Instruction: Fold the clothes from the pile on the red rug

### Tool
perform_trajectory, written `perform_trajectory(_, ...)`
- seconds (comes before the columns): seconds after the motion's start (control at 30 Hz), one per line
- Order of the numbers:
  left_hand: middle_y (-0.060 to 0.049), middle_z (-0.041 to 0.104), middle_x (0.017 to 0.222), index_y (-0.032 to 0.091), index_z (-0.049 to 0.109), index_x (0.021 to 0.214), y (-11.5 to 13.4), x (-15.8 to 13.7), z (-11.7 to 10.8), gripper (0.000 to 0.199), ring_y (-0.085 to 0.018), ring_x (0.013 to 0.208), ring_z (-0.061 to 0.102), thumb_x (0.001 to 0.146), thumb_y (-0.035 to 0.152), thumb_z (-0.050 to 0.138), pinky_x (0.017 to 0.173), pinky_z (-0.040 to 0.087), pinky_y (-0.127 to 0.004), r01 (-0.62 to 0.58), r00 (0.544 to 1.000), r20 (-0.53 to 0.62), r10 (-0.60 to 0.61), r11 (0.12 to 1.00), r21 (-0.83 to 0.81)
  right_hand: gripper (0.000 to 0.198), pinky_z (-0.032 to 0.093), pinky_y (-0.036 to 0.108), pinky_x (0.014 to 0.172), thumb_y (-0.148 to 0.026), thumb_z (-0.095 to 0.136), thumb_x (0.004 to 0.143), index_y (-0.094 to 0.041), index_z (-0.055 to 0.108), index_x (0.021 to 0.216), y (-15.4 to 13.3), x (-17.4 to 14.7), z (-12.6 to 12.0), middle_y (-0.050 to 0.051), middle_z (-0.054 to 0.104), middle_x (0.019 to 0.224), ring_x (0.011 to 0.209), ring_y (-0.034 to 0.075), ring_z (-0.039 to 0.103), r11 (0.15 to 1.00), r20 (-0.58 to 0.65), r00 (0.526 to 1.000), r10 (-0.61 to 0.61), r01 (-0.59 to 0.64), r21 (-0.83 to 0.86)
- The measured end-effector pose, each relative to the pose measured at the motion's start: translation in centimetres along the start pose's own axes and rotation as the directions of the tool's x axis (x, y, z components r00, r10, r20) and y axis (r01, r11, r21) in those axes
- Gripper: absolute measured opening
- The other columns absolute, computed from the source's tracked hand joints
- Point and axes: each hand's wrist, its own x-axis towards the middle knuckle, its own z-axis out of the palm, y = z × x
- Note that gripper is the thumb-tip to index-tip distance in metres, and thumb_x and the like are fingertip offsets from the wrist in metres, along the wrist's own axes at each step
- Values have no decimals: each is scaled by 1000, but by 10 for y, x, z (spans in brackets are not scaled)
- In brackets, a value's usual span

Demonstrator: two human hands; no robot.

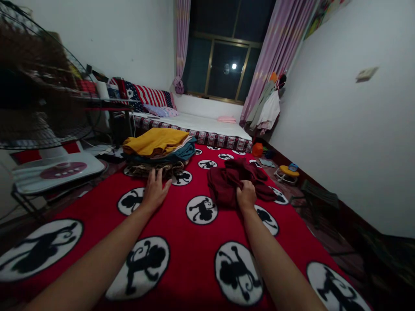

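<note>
A crumpled maroon garment (pixel 227 183) lies toward the right of a red blanket (pixel 181 237) printed with black monkeys in white circles. My right hand (pixel 247 195) is closed on the near edge of that garment. To the left is a stack of folded clothes (pixel 158 144), with a mustard-yellow piece on top, teal below it and a brown patterned one at the bottom. My left hand (pixel 155 190) rests at the stack's near side with its fingers spread; the fingertips reach the brown patterned piece, and I see nothing held in it.
A fan (pixel 48 129) stands close on the left, beside a cluttered table (pixel 110 103). Beyond the blanket is a white-topped bed (pixel 201 122) under the window. Along the right wall are a small yellow stool (pixel 287 171), a dark folding stool (pixel 319 194) and hanging clothes (pixel 267 110).
</note>
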Motion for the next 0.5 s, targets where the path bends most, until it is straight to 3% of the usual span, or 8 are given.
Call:
perform_trajectory(0.17,-20,40,141,11,48,132,-3,-1,-3,50,-32,134,38,90,39,45,112,32,-47,-64,995,-84,53,989,-137,31,46,39,81,-36,43,73,-16,62,88,21,16,-15,9,65,83,83,25,59,959,-177,966,189,-142,245)
perform_trajectory(0.3,-17,52,127,13,55,122,-6,5,-4,41,-30,125,46,90,37,45,109,35,-46,-85,982,-180,60,988,-132,36,50,37,61,-43,35,77,-18,61,82,27,32,-39,3,59,63,63,22,56,911,-245,935,258,-151,384)
perform_trajectory(0.4,-15,56,122,15,58,118,-3,10,-4,37,-30,121,49,90,35,46,106,35,-47,-80,975,-217,52,989,-122,42,50,37,55,-47,33,80,-18,63,81,8,47,-51,4,59,59,59,22,57,892,-222,949,223,-107,438)
perform_trajectory(0.5,-14,58,117,15,59,115,-2,13,-7,36,-29,117,51,91,37,43,105,36,-46,-54,971,-237,14,985,-163,43,53,35,64,-51,38,82,-18,65,85,-39,49,-44,3,65,66,65,20,61,878,-152,978,145,-57,475)
